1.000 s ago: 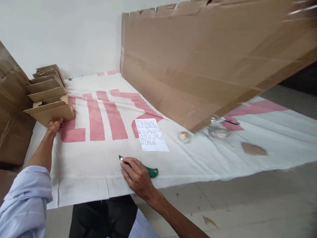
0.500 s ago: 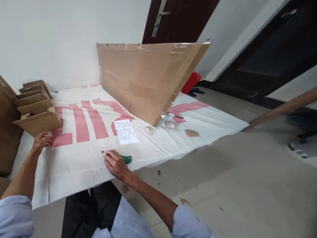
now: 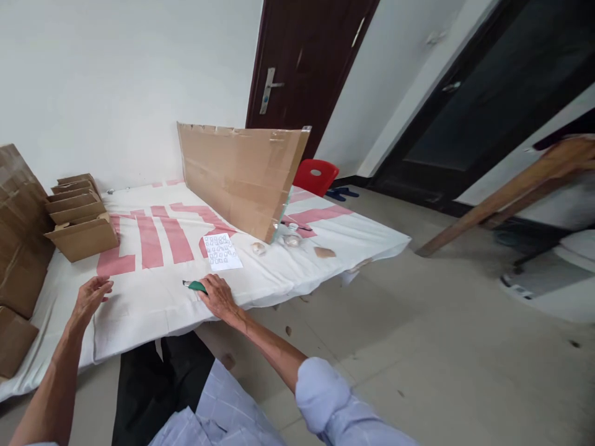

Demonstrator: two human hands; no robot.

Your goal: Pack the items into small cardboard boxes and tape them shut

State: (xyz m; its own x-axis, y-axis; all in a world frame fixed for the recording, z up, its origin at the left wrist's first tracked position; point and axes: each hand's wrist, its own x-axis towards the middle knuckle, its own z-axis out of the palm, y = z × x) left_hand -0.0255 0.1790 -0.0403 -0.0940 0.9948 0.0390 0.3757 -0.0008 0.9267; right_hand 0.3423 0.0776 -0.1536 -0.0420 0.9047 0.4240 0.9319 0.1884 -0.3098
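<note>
My right hand (image 3: 218, 296) is closed over a green utility knife (image 3: 198, 286) near the front edge of the table. The knife's blade end points left, while most of its handle is hidden under my palm and fingers. My left hand (image 3: 92, 296) hovers over the cloth at the left with its fingers loosely apart, holding nothing. Beyond that hand several small open cardboard boxes (image 3: 81, 241) stand in a row against a larger carton (image 3: 21, 235). A white sheet of paper with small printed outlines (image 3: 223, 253) lies just past my right hand.
A tall cardboard panel (image 3: 237, 179) stands upright on the white cloth with red lettering (image 3: 139, 316). Small clear-wrapped items (image 3: 292, 240) and a cardboard scrap (image 3: 324, 252) lie to the right. A red chair (image 3: 317, 176) is behind the table, and a wooden beam (image 3: 493, 204) slants at the right.
My left hand has drawn back from the small boxes toward me. My right hand now covers the knife's handle end, which stuck out before. The view has shifted up and right.
</note>
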